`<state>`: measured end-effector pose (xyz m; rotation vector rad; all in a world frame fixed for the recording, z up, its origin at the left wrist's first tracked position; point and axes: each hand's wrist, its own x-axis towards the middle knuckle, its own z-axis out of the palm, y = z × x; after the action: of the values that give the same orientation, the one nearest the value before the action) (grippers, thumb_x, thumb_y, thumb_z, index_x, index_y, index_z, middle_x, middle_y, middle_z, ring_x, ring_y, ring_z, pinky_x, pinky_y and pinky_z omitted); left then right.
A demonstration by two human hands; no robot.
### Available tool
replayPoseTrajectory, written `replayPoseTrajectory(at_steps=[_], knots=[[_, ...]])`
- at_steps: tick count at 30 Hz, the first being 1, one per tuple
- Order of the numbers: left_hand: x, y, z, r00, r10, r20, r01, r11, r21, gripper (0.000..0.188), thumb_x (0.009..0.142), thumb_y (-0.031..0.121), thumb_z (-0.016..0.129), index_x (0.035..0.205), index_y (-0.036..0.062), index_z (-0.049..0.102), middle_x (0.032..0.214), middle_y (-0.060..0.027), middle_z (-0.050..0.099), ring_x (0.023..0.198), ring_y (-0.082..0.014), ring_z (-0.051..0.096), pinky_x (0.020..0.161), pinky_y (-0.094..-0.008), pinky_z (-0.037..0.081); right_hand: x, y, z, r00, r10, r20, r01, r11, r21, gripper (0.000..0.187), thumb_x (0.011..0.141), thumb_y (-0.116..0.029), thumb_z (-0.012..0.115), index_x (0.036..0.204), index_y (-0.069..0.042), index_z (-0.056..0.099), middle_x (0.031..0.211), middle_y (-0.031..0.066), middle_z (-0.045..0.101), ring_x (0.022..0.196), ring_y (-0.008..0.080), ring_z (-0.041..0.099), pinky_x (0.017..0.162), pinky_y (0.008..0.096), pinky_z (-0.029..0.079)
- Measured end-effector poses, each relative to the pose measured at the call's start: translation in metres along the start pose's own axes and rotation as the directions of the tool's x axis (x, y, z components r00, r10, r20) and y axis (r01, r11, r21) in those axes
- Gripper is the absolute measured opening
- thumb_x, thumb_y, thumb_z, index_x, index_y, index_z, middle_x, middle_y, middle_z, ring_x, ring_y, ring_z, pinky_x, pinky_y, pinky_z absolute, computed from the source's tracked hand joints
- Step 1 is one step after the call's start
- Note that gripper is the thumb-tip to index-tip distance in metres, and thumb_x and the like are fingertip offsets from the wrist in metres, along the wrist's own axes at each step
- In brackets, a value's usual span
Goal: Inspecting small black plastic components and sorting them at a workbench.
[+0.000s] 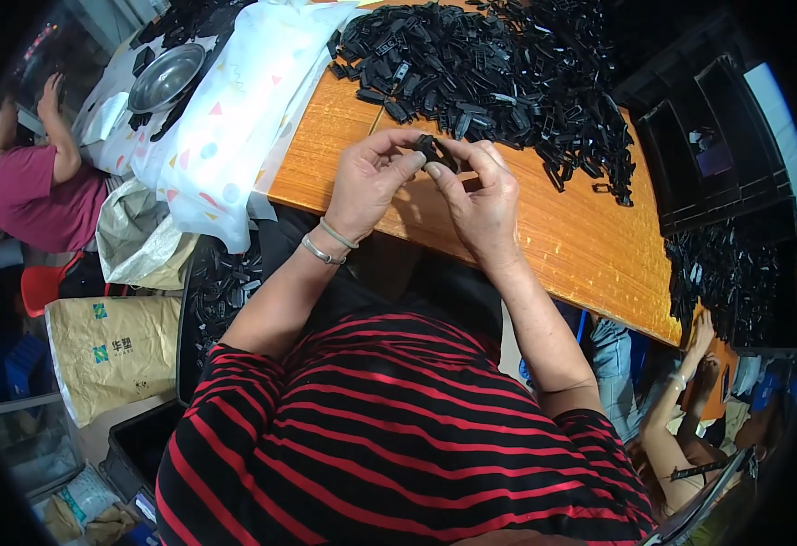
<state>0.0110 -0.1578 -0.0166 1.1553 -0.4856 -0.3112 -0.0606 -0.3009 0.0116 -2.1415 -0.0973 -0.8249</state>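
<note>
Above the near part of the wooden table (544,214), both my hands meet around a small black plastic part (429,146). My left hand (371,177) pinches its left side between thumb and fingers. On its right side, my right hand (480,191) grips with thumb and forefinger. Fingers cover much of the part, so its exact kind cannot be made out. Just beyond my hands spreads a large heap of similar black plastic parts (471,73).
A patterned plastic sheet (234,109) and a metal bowl (166,77) lie to the left. Black crates (717,146) stand at the right, beside more black parts (726,282). A paper sack (116,350) is at lower left. Other people sit at left and lower right.
</note>
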Motion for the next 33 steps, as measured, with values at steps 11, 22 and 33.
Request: replayPoseTrajectory(at_steps=[11,22,33], knots=[[-0.012,-0.002,0.009,0.999,0.012,-0.037,-0.009,0.997,0.080,0.026,0.090,0.009,0.066,0.114,-0.0006,0.065,0.085,0.0020,0.064,0.065,-0.0006,0.052,0.058,-0.0163,0.046,-0.007,0.008,0.004,1.000,-0.030,0.003,0.030,0.996,-0.086,0.025,0.075,0.000,0.076,0.099,-0.001,0.068,0.079,0.0085,0.061,0.067,0.0162,0.061,0.058,0.0271,0.049],[-0.019,-0.005,0.006,0.991,-0.133,-0.034,0.133,0.991,-0.012,0.026,0.094,0.012,0.061,0.118,0.0002,0.061,0.087,0.0011,0.063,0.064,-0.0019,0.049,0.056,-0.0158,0.040,-0.023,0.019,0.019,0.996,0.090,-0.012,-0.091,0.995,-0.036,0.043,0.080,-0.008,0.074,0.119,-0.002,0.057,0.087,0.0079,0.061,0.071,0.0161,0.063,0.063,0.0275,0.052],[-0.019,0.004,0.013,0.996,-0.092,-0.023,0.083,0.967,-0.240,0.016,0.098,0.019,0.056,0.100,0.0035,0.060,0.086,-0.0014,0.063,0.072,-0.0037,0.056,0.060,-0.0162,0.043,-0.029,0.000,0.036,0.988,0.112,0.103,-0.143,0.912,0.384,0.038,0.089,-0.008,0.066,0.124,0.001,0.054,0.100,0.0069,0.057,0.089,0.0124,0.058,0.069,0.0237,0.049]])
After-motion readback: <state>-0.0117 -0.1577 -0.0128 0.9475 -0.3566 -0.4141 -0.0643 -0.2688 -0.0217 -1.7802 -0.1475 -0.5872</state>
